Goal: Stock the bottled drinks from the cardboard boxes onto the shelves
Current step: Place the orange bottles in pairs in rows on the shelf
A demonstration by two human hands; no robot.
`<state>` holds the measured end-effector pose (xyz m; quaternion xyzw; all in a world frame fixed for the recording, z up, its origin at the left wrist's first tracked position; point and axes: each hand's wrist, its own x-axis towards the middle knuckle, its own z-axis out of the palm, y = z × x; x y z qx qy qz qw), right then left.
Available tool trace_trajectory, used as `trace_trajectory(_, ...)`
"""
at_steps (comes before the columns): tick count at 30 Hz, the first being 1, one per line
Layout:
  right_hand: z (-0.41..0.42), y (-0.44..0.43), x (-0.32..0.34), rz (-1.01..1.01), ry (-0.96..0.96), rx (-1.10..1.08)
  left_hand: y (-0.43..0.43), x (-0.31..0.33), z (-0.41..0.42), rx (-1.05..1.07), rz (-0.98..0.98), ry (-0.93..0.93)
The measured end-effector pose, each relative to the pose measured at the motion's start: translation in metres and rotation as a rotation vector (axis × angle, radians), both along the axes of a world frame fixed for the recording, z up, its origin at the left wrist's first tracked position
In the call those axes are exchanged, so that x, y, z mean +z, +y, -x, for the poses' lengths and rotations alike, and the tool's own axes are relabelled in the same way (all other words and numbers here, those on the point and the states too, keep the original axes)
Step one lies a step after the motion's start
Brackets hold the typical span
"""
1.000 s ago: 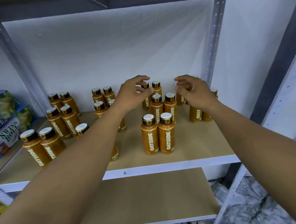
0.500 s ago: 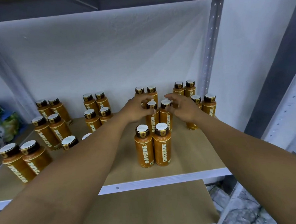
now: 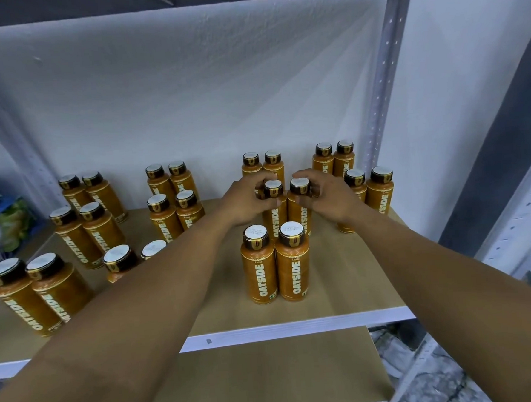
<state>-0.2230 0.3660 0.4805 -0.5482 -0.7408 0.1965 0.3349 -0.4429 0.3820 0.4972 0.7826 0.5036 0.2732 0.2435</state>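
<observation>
The step in hand looks like setting a pair of bottles into the middle of a column on the shelf (image 3: 340,274). The left hand (image 3: 247,203) has its fingers and thumb curled round the dark cap of the left bottle (image 3: 274,219), and the right hand (image 3: 331,198) grips the cap of the right bottle (image 3: 298,219) the same way. Both bottles stand upright and side by side, just behind the front pair (image 3: 260,269) and just in front of the back pair (image 3: 251,167) by the wall. The front pair hides their bases, so I cannot tell whether they rest fully on the board. More pairs stand in columns on either side. No cardboard box is in view.

If the bottles are seated, the next move calls for loosening both grips and drawing the hands up and back. The wrists must stay high enough to clear the front pair, which a brush could topple. The lower shelf (image 3: 268,371) shows bare board, so more stocking probably remains
</observation>
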Motion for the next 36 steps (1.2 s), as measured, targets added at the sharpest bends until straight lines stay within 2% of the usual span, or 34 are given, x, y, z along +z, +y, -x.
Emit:
trace_trajectory(26, 0.014, -0.005, -0.001, 0.062, 0.121, 0.033, -0.005, -0.004, 0.015, 0.030, 0.006, -0.015)
trace_trajectory(36, 0.027, -0.002, -0.002, 0.057, 0.083, 0.031, -0.012, 0.000, 0.028, 0.056, 0.009, -0.016)
